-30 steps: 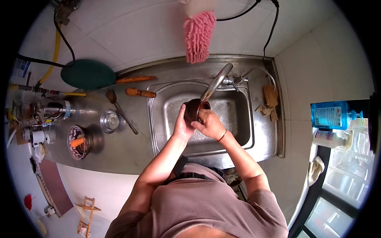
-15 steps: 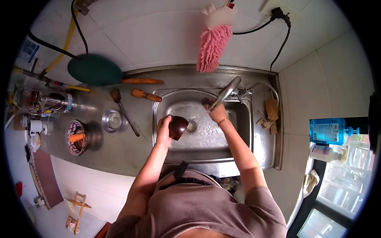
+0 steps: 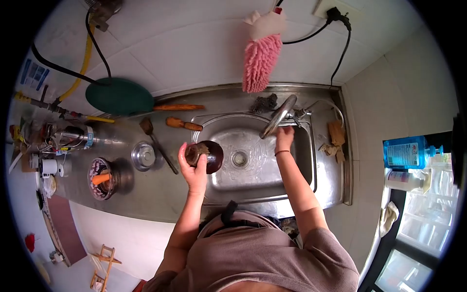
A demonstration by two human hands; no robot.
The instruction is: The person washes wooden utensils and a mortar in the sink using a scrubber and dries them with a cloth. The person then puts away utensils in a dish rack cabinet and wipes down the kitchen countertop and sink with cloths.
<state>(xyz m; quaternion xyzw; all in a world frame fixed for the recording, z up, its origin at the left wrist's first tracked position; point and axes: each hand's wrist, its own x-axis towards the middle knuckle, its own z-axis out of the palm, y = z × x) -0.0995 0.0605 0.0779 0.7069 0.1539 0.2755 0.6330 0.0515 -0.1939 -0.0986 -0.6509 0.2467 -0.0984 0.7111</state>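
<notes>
My left hand is closed around a dark reddish-brown bowl above the left side of the steel sink. The bowl is tilted, with a dull brownish part of it turned up beside my thumb. My right hand is at the back right of the sink, just beside the spout of the tap. Its fingertips are bunched near the tap's base and partly hidden, so their grip does not show. A dark scouring pad lies on the rim behind the sink.
Left of the sink are a wooden-handled tool, a spatula, a small metal dish and a patterned bowl. A green pan leans at the wall. A pink duster hangs above. Blue bottle at right.
My right hand has let go of the dark scouring pad, which now lies behind the sink, and has shifted right toward the tap's base. My left hand has turned the bowl over.
</notes>
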